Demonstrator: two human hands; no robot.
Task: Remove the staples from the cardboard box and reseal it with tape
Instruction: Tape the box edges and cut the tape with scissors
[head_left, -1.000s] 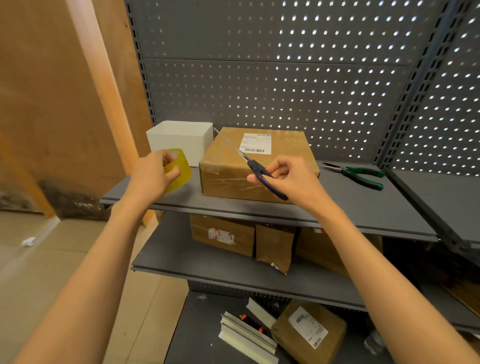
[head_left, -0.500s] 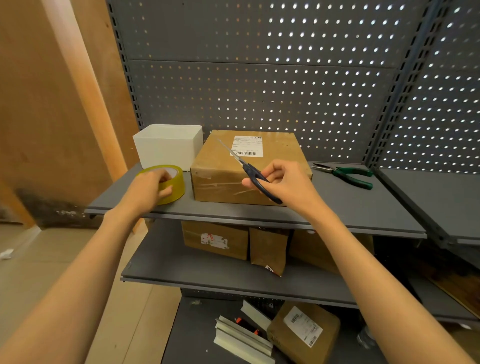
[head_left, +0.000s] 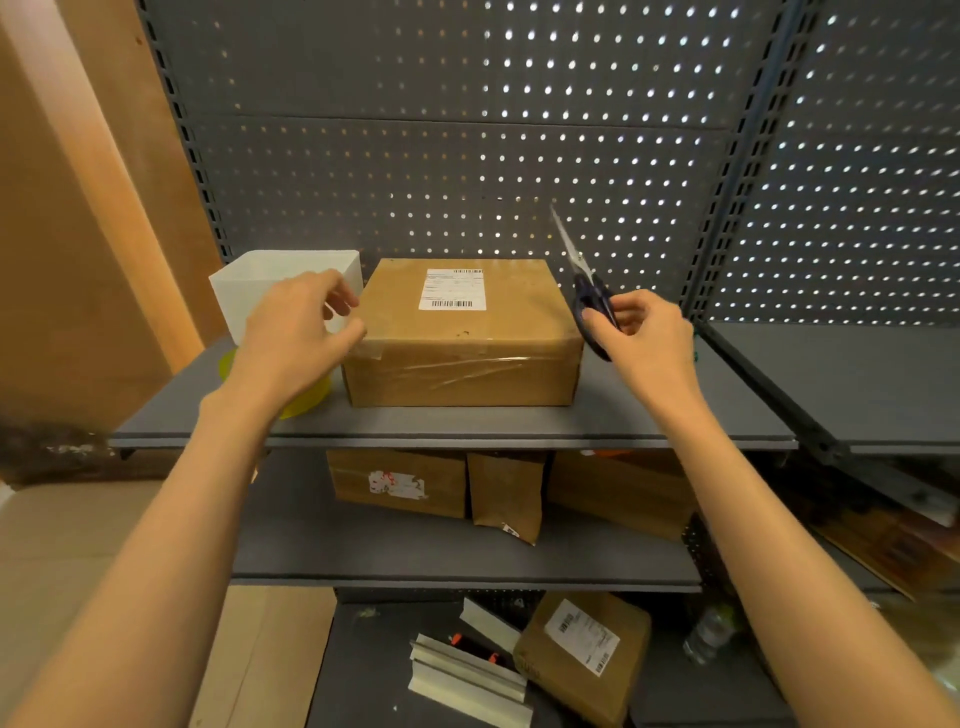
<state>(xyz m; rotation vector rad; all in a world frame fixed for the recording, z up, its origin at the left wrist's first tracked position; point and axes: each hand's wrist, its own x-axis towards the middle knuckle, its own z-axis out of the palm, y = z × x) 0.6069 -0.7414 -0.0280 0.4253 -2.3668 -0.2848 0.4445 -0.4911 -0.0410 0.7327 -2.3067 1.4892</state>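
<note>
Barcode label (head_left: 452, 289) atop cardboard box (head_left: 462, 358), text unreadable

Left hand (head_left: 296, 332) has let go of the yellow tape roll (head_left: 306, 397), now reaching to the cardboard box (head_left: 462, 338) corner, right hand (head_left: 641, 332) has swung the scissors (head_left: 589, 291) right, blades upward.

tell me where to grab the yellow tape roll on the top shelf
The tape roll lies flat beside the cardboard box, mostly under the left hand. Come from above and pinch across its outer rim; its upright curved wall likely suits that best.
</note>
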